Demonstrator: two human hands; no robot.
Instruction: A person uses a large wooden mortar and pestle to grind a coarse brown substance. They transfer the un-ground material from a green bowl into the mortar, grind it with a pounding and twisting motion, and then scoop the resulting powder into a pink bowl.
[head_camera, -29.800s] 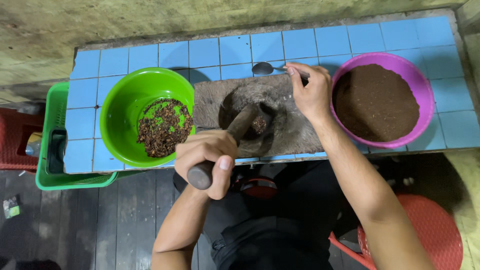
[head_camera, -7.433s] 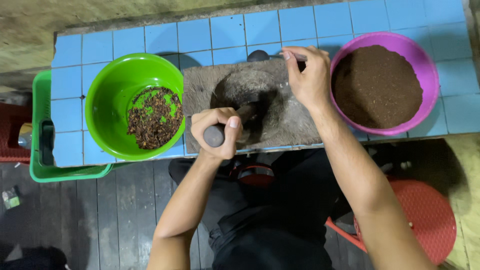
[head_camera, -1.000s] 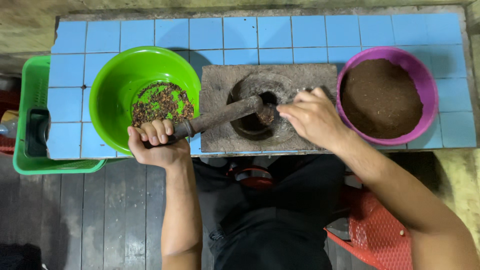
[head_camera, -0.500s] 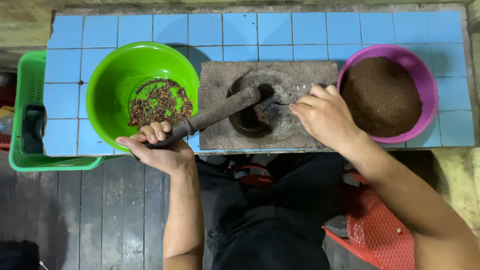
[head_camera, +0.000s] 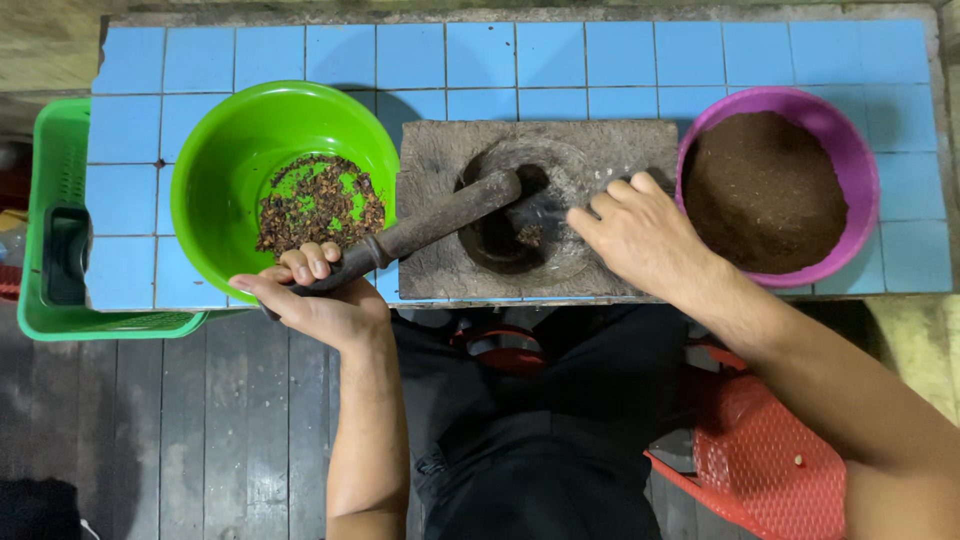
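My left hand (head_camera: 318, 300) curled around the pestle (head_camera: 420, 232) handle at the counter (head_camera: 520, 60) edge, my right hand (head_camera: 640, 235) half-closed over the stone mortar (head_camera: 530, 205), grip unclear, pestle tip in its hollow, green bowl (head_camera: 240, 140) left, purple bowl (head_camera: 850, 150) right.

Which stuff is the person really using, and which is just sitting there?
Using: left hand holding pestle, right hand in stone mortar, green bowl, purple bowl.
Just sitting: green crate, red stool.
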